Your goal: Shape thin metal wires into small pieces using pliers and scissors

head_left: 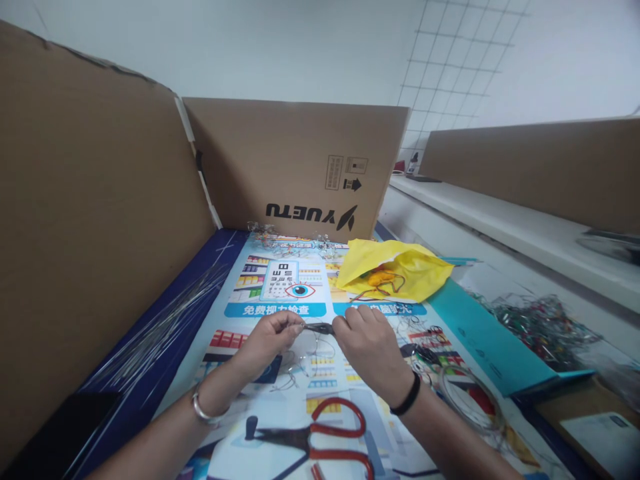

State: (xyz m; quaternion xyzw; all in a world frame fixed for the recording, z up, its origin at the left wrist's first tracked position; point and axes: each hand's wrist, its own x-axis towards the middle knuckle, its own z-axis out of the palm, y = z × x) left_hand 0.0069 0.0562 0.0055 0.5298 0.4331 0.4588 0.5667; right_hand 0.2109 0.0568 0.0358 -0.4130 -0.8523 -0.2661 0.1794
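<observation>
My right hand (373, 350) is wrapped round a pair of dark pliers (323, 328), whose narrow jaws point left. At the tip of those jaws, my left hand (270, 343) pinches a thin wire between thumb and fingers. The piece in the pinch is mostly covered by my fingertips. Fine loops of wire (316, 347) show beneath and between the hands. Closer to me lies a pair of scissors (310, 437) with red handles and dark blades, its tips to the left.
A yellow bag (425, 270) lies beyond my right hand with orange and brown cord on it. Coiled wire (470, 400) rests at right, near a teal box (480, 340) and tangled wire pieces (545, 327). Straight wires (155, 333) lie at left. Cardboard panels (295, 160) stand behind.
</observation>
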